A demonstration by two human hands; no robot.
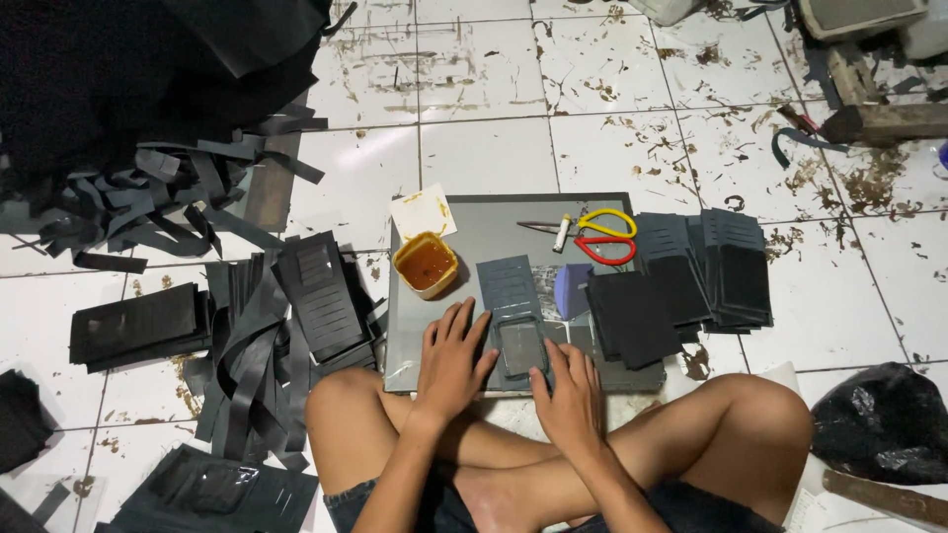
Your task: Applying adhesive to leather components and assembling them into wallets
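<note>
I sit cross-legged on the floor in front of a grey board [494,229]. A dark grey slotted piece with a clear window [513,316] lies on the board. My left hand [450,365] rests flat on its left side, fingers spread. On its lower right edge lies my right hand [569,395], pressing down with the fingers together. An orange tub of brown glue [426,265] stands to the upper left of the piece. Scissors with yellow and red handles [592,235] lie at the board's far side.
Stacks of black cut pieces [691,276] sit at the board's right. More black pieces and strips [267,316] pile up on the left, with a big black heap [128,89] at the back left. A black bag [884,419] lies at the right. The white tiles [612,79] are glue-stained.
</note>
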